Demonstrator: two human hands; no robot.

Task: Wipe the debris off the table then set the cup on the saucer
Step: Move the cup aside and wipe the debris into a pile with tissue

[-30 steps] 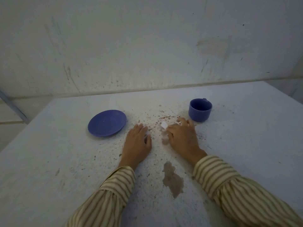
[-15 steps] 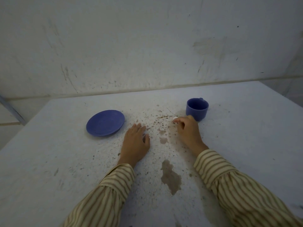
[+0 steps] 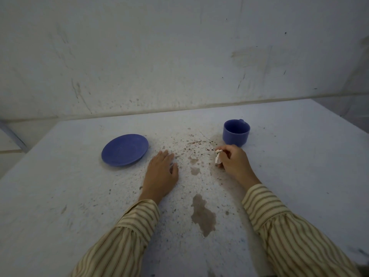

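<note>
A: How far along does the job look?

B: Early, I'd say. The white table (image 3: 299,176) carries plenty of brown debris (image 3: 196,148), thickest just left of the blue cup (image 3: 236,132) and trailing toward the near edge, where a larger brownish stain (image 3: 203,214) sits.

A: And the hands?

B: The right hand (image 3: 234,164) is just in front of the cup, fingers pinched together on a small crumpled white tissue (image 3: 218,158) that hangs down to the tabletop. The left hand (image 3: 161,172) lies flat, fingers spread and holding nothing, well left of the cup and just beside the blue saucer (image 3: 125,149).

A: So the cup isn't placed yet?

B: No. It stands upright on the bare table with its handle turned to the far side, well apart from the saucer, which lies empty off to the cup's left.

A: What remains, then?

B: By my reading, nearly all the wiping: the specks left of the cup and the stain nearer the person. After that, the cup goes onto the saucer.
</note>
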